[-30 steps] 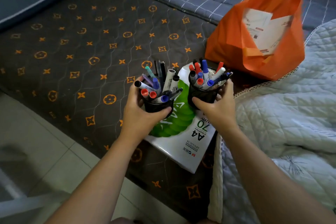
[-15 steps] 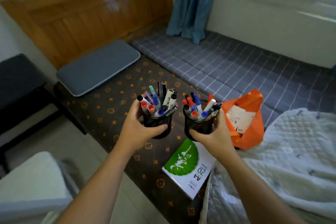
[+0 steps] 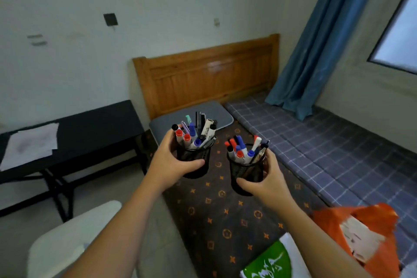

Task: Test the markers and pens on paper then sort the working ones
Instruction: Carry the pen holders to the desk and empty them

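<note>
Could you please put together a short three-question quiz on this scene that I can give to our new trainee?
1. True or false: each hand grips its own black mesh cup of pens and markers.
2. Where does the pack of A4 paper lie? A) on the black table B) on the patterned mat, bottom of the view C) inside the orange bag
3. Fill in: sheets of white paper lie on the black ____ at the left.

Key
1. True: the left hand grips the left cup, the right hand the right cup.
2. B: the pack of A4 paper lies on the patterned mat, beside the orange bag.
3. Table: the sheets lie on the black table.
</note>
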